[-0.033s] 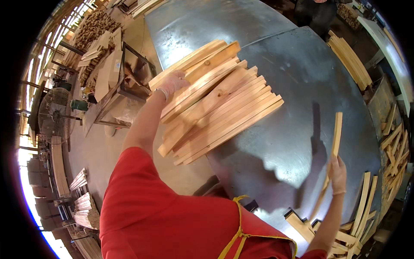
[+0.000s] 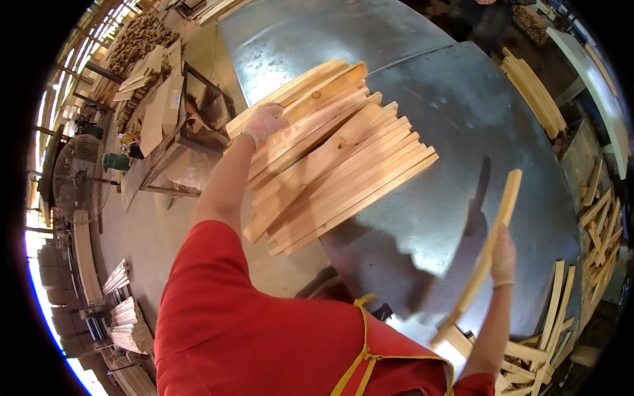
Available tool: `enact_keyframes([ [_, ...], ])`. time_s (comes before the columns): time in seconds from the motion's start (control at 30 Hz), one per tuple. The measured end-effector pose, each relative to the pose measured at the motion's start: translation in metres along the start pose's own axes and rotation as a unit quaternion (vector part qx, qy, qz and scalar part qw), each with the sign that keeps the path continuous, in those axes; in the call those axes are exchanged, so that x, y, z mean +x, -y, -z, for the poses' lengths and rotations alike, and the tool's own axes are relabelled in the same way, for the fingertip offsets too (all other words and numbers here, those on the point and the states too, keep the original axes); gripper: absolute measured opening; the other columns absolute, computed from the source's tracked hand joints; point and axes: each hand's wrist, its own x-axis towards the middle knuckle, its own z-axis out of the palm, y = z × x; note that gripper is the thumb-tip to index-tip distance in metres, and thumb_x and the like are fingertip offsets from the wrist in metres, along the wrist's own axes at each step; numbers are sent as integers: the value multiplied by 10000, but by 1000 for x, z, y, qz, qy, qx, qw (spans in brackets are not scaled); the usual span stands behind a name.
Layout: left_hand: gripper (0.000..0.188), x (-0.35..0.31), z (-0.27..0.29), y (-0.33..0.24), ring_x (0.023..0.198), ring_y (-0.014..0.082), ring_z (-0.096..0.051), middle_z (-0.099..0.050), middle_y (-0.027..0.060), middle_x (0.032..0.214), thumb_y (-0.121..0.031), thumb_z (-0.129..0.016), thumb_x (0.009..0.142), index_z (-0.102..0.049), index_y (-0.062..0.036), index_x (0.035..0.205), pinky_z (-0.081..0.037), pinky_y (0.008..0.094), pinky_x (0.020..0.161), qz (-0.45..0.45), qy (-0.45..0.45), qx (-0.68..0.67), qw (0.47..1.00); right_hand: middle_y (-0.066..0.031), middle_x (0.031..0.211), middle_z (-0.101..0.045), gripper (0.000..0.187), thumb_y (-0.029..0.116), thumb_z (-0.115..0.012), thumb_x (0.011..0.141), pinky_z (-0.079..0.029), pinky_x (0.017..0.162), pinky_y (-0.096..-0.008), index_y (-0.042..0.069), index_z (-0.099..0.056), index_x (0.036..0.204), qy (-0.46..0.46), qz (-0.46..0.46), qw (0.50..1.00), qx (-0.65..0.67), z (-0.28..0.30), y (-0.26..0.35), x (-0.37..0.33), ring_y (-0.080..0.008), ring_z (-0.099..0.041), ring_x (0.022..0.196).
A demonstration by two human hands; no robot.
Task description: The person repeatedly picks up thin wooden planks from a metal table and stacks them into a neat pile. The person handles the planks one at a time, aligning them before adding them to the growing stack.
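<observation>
My left hand, in a thin pale glove, lies on the pile of wooden strips with its fingers bent over one strip near the pile's left end. The strips lie side by side, slanting up to the right, with uneven ends. A wider board with a knot rests crosswise on top of some of them. My right hand, also gloved, grips a single wooden strip above the metal table. This strip tilts, its upper end away from me and its lower end near loose pieces by my right forearm.
Loose wooden pieces lie at the near right, more strips heap beyond the table's right edge, and a stack stands at the far right. Another person stands across the table. A fan and a metal-framed stand are on the left.
My right hand has shifted slightly left, and its strip leans more, the lower end swinging up and left. My left hand stays almost still on the pile.
</observation>
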Motion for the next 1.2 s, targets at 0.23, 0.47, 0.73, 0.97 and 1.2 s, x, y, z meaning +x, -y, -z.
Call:
enact_keyframes([
  [0.23, 867, -3, 6, 11, 1379, 376, -611, -666, 207, 1468, -568, -782, 884, -537, -56, 1539, -496, 461, 1110, 51, 15, 77, 996, -278, 1105, -737, 444, 387, -476, 1072, -546, 916, -516, 21, -724, 1109, 92, 164, 937, -293, -260, -10, -38, -419, -710, 1050],
  [0.47, 533, -18, -22, 12, 995, 454, -717, -761, 223, 1036, -538, -777, 850, -708, -28, 986, -580, 528, 872, -40, -66, 262, 962, -205, 1074, -761, 481, 431, -752, 930, -578, 858, -415, 8, -661, 1140, 172, 22, 979, -112, -351, 31, -82, -355, -714, 932],
  [0.73, 510, -135, -58, -8, 1037, 462, -712, -729, 262, 994, -464, -734, 912, -698, -2, 1125, -549, 553, 891, -51, 14, 246, 968, -206, 1307, -725, 646, 456, -645, 949, -526, 1045, -470, 50, -597, 1449, -44, 38, 981, -187, -117, 3, -157, -420, -665, 1225],
  [0.97, 481, -212, -90, -123, 997, 402, -741, -758, 230, 1033, -405, -772, 881, -700, 3, 1126, -561, 495, 854, -52, -21, 253, 966, -282, 1248, -670, 558, 361, -728, 872, -523, 1059, -501, 6, -574, 1273, -436, -138, 816, -353, 114, -116, -182, -455, -648, 1199],
  [1.2, 662, -219, -102, -97, 1074, 435, -735, -750, 312, 1155, -415, -775, 877, -665, 82, 1300, -563, 505, 946, -16, 35, 184, 982, -203, 1254, -699, 1039, 397, -761, 918, -557, 944, -354, -31, -228, 1701, -85, -50, 976, 193, 78, -95, -231, -280, -689, 1093],
])
